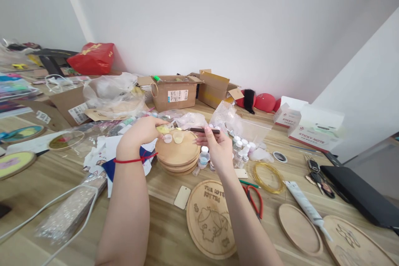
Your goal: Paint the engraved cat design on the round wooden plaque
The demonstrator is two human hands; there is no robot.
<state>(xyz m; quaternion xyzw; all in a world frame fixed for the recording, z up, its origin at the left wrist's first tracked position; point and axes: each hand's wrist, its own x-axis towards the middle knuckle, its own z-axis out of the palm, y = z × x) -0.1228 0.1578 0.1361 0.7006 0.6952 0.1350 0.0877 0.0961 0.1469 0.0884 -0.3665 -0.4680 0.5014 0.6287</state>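
Hand R [220,146] pinching dk-hdl tool [197,130] | hand L [141,130] curled, grip unclear | box [314,129] "STICKY NOTE"

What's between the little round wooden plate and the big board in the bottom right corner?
A white tube; its nozzle end crosses that gap, as the head view shows.

A wood-grain tabletop [165,232] carries a stack of round wooden boards [177,158], a wooden disc [209,225] bearing a kitten drawing, red-handled pliers [259,204], a coil of golden wire [274,190], keys [321,185], open cardboard boxes [175,95] and, at the right, a black slab [358,195], perhaps a laptop.
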